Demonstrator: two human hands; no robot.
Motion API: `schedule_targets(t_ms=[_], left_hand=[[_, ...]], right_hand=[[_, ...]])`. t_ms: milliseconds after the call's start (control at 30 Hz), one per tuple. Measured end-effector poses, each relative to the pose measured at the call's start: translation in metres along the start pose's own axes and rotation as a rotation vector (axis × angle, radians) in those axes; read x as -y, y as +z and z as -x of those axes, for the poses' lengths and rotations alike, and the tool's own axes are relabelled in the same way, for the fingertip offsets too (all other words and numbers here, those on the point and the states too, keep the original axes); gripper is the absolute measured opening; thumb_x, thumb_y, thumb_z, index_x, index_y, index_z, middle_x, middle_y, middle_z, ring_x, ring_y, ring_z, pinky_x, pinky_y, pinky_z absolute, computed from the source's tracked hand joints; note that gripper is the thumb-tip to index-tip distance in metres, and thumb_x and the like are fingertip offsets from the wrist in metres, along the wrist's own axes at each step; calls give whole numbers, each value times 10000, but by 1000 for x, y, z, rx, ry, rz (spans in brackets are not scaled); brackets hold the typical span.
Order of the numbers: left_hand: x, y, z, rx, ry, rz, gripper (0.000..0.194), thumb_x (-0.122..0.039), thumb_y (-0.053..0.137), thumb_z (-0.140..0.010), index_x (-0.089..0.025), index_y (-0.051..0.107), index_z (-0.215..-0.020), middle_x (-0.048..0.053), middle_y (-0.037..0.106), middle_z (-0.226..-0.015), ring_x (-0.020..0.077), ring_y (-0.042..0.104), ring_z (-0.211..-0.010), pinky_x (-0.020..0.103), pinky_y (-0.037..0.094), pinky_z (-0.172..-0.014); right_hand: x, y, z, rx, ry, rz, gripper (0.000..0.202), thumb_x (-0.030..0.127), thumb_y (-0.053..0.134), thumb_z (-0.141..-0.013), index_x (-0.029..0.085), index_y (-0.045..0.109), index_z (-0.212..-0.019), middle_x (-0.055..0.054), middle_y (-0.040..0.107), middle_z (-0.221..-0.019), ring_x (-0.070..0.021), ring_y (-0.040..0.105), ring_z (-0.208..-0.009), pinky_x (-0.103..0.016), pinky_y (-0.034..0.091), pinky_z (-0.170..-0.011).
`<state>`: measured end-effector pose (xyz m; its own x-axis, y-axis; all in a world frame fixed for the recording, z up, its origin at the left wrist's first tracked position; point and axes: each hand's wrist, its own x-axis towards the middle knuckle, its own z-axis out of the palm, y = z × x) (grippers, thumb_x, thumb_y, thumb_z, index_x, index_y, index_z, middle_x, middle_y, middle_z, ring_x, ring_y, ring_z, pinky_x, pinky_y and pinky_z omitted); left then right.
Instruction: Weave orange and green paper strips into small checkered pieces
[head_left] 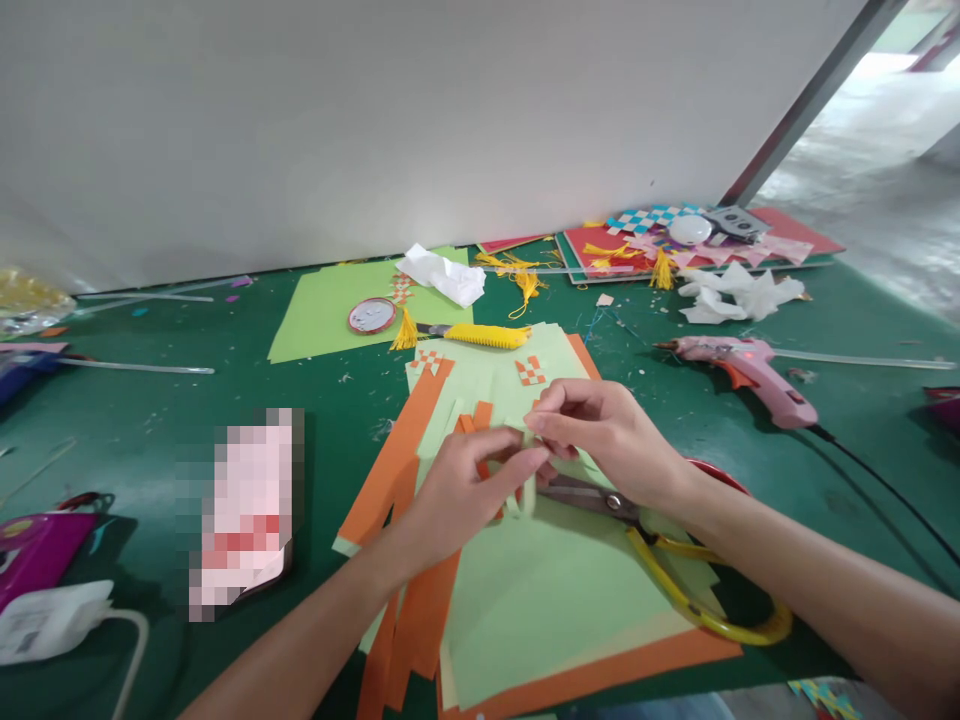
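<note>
Over a stack of light green and orange paper, my left hand (474, 482) and my right hand (611, 432) meet with closed fingers. Between them, both pinch a narrow light green paper strip (529, 492), its lower end hanging below the fingertips. Under my right wrist lie scissors (679, 590) with yellow handles, blades pointing left toward the strip. Orange paper strips (409, 570) lie left of my left hand. Just beyond the hands rests a small orange-and-green woven paper square (531, 371). The thumbs and fingers partly hide the strip's upper part.
A yellow box cutter (487, 336) lies behind the stack, near crumpled tissue (442, 275) and a round tin lid (372, 316). A pink glue gun (750, 375) with a cord sits right. On the left are a blurred-out phone-like object (247, 510) and a white plug (52, 620).
</note>
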<state>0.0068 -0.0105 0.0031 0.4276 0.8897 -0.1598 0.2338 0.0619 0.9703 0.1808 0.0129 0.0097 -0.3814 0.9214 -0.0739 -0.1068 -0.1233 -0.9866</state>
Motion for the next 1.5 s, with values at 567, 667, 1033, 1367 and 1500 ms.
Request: schedule_targets(t_ms=[567,667,1033,1367,1500], left_hand=[[0,2,1,20,-50,-21,355,-438,487,-919,-178,696,-797,10,671,-648,106,543,-600,189,388,-488],[1,2,1,-1,-45,-74,422,-447,491,-915,-158,622,-638,-18,573,-546,80,452,-516,200,339,-476],[1,4,1,-8,-30,-29,480,-468,455,-929,-165,542,-567,-32,527,-526,78,450,-508,208,362,-518],[1,3,2,14,-55,25,401,-467,474,-924,-162,673,-756,-35,514,-519,78,488,-536,182,360,-505],[-1,3,2,24,-47,38,397,-458,469,-927,-160,676,-768,-33,518,-530,74,477,-532,180,370,-520]], right_hand=[[-4,-3,-2,23,-23,-55,169,246,708,-795,160,616,-684,30,563,-579,-69,488,-512,-216,375,-497],[-7,-4,-2,7,-26,-82,169,252,711,-795,166,616,-685,33,554,-582,-71,478,-501,-227,361,-494],[-9,-6,-1,-13,-68,-158,171,218,693,-811,173,591,-681,50,529,-576,-66,439,-495,-234,331,-486],[-5,-5,-3,-61,-78,-223,162,183,700,-792,176,608,-659,57,489,-550,-61,433,-480,-228,309,-467],[-3,-5,-5,-78,-89,-249,190,162,689,-791,180,608,-620,54,479,-527,-64,423,-470,-232,303,-464]])
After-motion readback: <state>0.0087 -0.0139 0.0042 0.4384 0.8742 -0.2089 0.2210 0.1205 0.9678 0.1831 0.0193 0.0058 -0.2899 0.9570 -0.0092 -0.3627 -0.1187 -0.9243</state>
